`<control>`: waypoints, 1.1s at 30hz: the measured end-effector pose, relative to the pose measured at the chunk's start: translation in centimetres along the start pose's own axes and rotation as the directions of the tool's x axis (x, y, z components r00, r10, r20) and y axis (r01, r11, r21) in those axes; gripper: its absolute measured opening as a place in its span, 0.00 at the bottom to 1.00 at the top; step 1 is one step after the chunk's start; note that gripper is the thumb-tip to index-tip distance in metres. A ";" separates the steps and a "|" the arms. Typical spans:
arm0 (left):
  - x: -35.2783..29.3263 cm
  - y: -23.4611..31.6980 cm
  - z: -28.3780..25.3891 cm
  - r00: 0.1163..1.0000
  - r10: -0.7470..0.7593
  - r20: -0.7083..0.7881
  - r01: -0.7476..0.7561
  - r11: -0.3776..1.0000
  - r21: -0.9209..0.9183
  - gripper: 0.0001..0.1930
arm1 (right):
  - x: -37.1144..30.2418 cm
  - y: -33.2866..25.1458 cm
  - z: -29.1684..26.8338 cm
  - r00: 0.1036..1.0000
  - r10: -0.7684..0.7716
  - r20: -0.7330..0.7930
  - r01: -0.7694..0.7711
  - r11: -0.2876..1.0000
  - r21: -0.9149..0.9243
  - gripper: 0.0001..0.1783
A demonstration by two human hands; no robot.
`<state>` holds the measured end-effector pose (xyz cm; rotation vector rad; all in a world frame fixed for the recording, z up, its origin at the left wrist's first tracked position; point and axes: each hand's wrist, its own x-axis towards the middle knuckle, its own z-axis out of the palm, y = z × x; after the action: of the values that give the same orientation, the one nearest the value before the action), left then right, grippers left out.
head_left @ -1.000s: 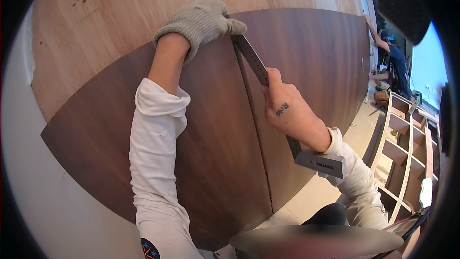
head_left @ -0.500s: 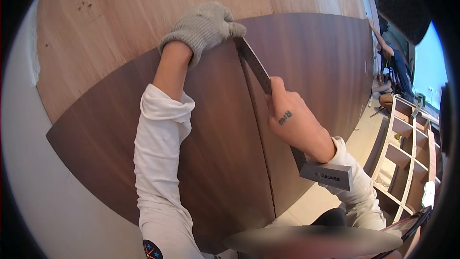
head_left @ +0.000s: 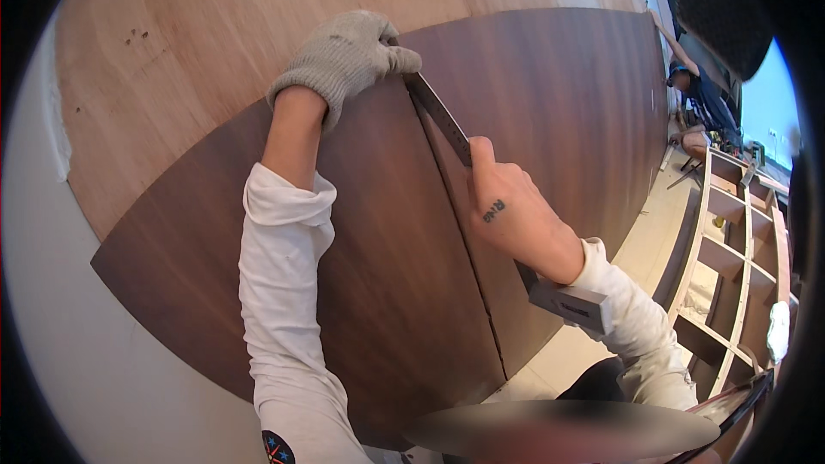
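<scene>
A large dark brown wood-grain panel stands against a lighter plywood surface. My left hand, in a grey knit glove, is closed at the panel's upper edge, its thumb beside the far end of a metal try square. Most of its fingertips are hidden. My bare right hand is wrapped round the square's dark blade, with the thumb laid along it. Below that wrist, the square's silver stock shows. The blade lies at a slant, close to a long dark seam running down the panel.
Plywood with several small holes rises behind the panel. On the right lies a curved wooden frame with open compartments. Farther off, a co-worker in dark clothes crouches with one arm raised to the panel's far end. Pale floor runs between.
Both hands and the square sit slightly farther left in the picture, and my view has shifted a little. The grips look the same. The co-worker's head shows more plainly.
</scene>
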<state>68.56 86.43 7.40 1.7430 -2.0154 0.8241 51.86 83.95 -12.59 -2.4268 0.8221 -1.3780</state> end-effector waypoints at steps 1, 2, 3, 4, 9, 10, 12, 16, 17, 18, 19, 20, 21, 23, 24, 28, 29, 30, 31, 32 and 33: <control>0.0 0.1 0.0 1.000 -0.002 -0.013 0.003 1.000 0.007 0.27 | 0.0 0.3 0.6 1.000 -0.004 -0.018 0.005 1.000 0.005 0.15; -0.1 0.0 0.1 1.000 -0.007 -0.028 0.007 1.000 0.011 0.27 | 0.1 0.6 1.2 0.999 -0.011 -0.034 0.011 1.000 0.007 0.16; 0.1 -0.4 0.3 0.999 0.026 -0.034 -0.024 0.999 0.031 0.27 | 0.1 0.9 1.9 0.999 -0.017 -0.049 0.018 1.000 0.010 0.17; 0.5 -1.0 0.5 0.998 0.058 -0.040 -0.056 0.997 0.050 0.27 | 0.3 1.3 2.6 0.996 -0.050 -0.075 0.052 0.998 0.029 0.17; 0.5 -0.6 0.5 0.999 0.041 -0.027 -0.038 0.996 0.085 0.28 | 0.8 2.6 4.8 0.987 -0.084 -0.138 0.097 0.991 0.089 0.22; 0.5 -0.7 0.5 0.998 0.046 -0.032 -0.043 0.994 0.101 0.28 | 0.9 2.8 5.2 0.984 -0.093 -0.151 0.109 0.989 0.100 0.22; 0.2 0.0 0.2 0.999 0.032 -0.026 -0.029 0.994 0.105 0.28 | 1.0 3.1 5.7 0.976 -0.110 -0.187 0.133 0.984 0.115 0.22; -0.4 1.0 -0.1 0.999 -0.033 0.007 0.032 0.994 0.102 0.28 | 1.0 3.2 6.2 0.983 -0.078 -0.168 0.095 0.991 0.098 0.30; -0.6 0.9 -0.1 0.999 -0.040 0.003 0.039 0.993 0.113 0.28 | 1.0 3.2 6.2 0.979 -0.090 -0.181 0.107 0.990 0.090 0.32; -0.7 0.7 0.0 1.000 -0.017 -0.006 0.018 0.993 0.115 0.28 | 1.0 3.0 6.2 0.976 -0.100 -0.194 0.118 0.990 0.083 0.34; -0.9 0.4 0.4 1.000 0.005 -0.014 -0.004 0.993 0.117 0.28 | 0.6 2.9 5.7 0.988 -0.061 -0.139 0.070 0.996 0.062 0.36; -1.0 0.4 0.1 0.999 0.030 -0.030 -0.026 0.992 0.123 0.27 | 0.1 2.1 4.3 0.996 -0.026 -0.089 0.029 0.999 0.036 0.37; -1.2 0.6 0.0 0.999 0.010 -0.037 -0.005 0.988 0.154 0.28 | -0.2 1.6 3.6 0.999 0.011 -0.041 -0.011 1.000 0.007 0.39; -1.1 1.0 0.0 0.999 -0.020 -0.049 0.029 0.977 0.210 0.28 | -0.2 2.5 4.5 0.995 -0.064 -0.076 0.066 0.997 0.028 0.39; -0.9 0.9 0.2 0.998 0.000 -0.062 0.013 0.978 0.207 0.27 | -0.2 3.0 5.0 0.991 -0.097 -0.097 0.101 0.994 0.035 0.39; 0.0 0.0 0.5 0.999 0.000 -0.045 0.006 0.991 0.133 0.23 | -0.5 3.2 5.0 0.987 -0.132 -0.095 0.138 0.989 0.056 0.39; 0.2 -0.3 0.3 1.000 -0.018 -0.023 0.021 0.994 0.106 0.22 | -1.5 3.0 4.5 0.985 -0.153 -0.083 0.159 0.984 0.083 0.39; 0.4 -0.5 0.5 0.999 -0.003 -0.054 0.009 0.993 0.116 0.22 | -2.4 2.8 4.0 0.983 -0.170 -0.070 0.177 0.978 0.109 0.38; 0.5 -0.8 0.8 0.996 0.013 -0.086 -0.002 0.992 0.127 0.21 | -3.1 2.4 3.2 0.985 -0.148 -0.086 0.156 0.983 0.096 0.37; 0.6 -0.9 0.8 0.993 0.028 -0.117 -0.012 0.991 0.136 0.21 | -3.9 1.5 2.0 0.987 -0.126 -0.101 0.135 0.987 0.084 0.37; 0.6 -1.0 0.5 0.993 0.024 -0.114 -0.006 0.987 0.158 0.21 | -4.4 0.6 1.0 0.989 -0.101 -0.112 0.110 0.991 0.078 0.36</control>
<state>69.49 85.56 7.55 1.7210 -1.9365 1.0899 50.68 85.97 -16.53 -2.3802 0.6527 -1.5616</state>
